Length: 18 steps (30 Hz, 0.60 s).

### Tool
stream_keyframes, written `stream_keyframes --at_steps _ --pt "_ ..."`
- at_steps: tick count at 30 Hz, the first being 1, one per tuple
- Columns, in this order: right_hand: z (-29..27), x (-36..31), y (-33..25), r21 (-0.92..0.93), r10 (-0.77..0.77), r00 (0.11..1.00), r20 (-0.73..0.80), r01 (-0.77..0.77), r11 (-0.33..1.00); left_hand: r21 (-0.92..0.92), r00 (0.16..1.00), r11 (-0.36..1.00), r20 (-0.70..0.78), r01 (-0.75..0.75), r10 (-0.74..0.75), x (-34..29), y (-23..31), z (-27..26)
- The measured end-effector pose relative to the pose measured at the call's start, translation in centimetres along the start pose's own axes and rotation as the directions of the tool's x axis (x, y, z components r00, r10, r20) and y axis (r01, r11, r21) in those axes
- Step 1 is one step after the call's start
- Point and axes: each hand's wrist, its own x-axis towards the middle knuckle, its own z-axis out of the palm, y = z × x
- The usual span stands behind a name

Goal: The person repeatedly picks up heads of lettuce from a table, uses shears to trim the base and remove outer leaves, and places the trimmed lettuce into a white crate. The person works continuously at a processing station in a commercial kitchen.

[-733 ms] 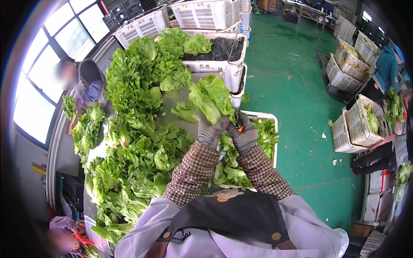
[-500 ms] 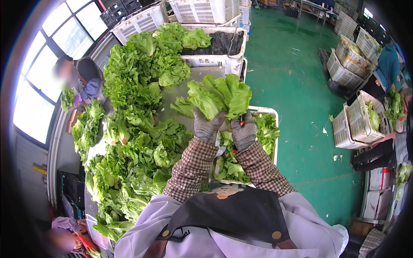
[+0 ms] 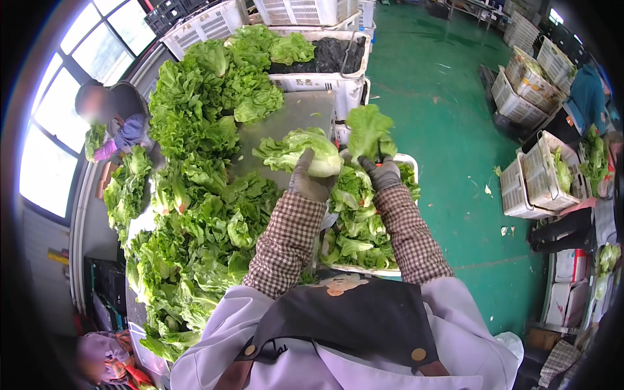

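Note:
My left hand (image 3: 312, 179), in a grey glove, is wrapped round a head of lettuce (image 3: 302, 151) with its pale base toward the right. Just to the right, my gloved right hand (image 3: 382, 171) grips a loose lettuce leaf (image 3: 369, 127), held upright and apart from the head. Whether anything else is in the right hand's fingers is hard to make out. Below both hands stands a white crate (image 3: 413, 170) filled with trimmed-off lettuce leaves (image 3: 357, 234). A long pile of lettuce (image 3: 201, 214) covers the left of the metal table (image 3: 286, 123).
Beyond the table is a white crate (image 3: 325, 83) lined with black plastic, with more crates (image 3: 305, 12) stacked behind. At the left, a person (image 3: 120, 117) handles lettuce; another person (image 3: 107, 357) is lower left. Crates (image 3: 543, 179) and people stand right, across the green floor (image 3: 448, 117).
My hands have drawn apart. The leaf in my right hand has come away from the lettuce head, which my left hand has turned so its base faces right.

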Motion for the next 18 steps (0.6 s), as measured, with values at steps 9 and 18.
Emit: stream_keyframes --at_steps 9,18 --pt "-1.0 -8.8 -3.6 0.105 -0.576 0.806 0.136 0.566 0.818 0.244 0.980 0.961 0.176 -0.133 0.091 -1.1 0.1 0.8" --pt "0.8 -7.3 -2.3 0.507 -0.675 0.737 0.039 0.567 0.649 0.357 0.953 0.890 0.203 -0.285 0.224 -3.0 2.3 1.9"
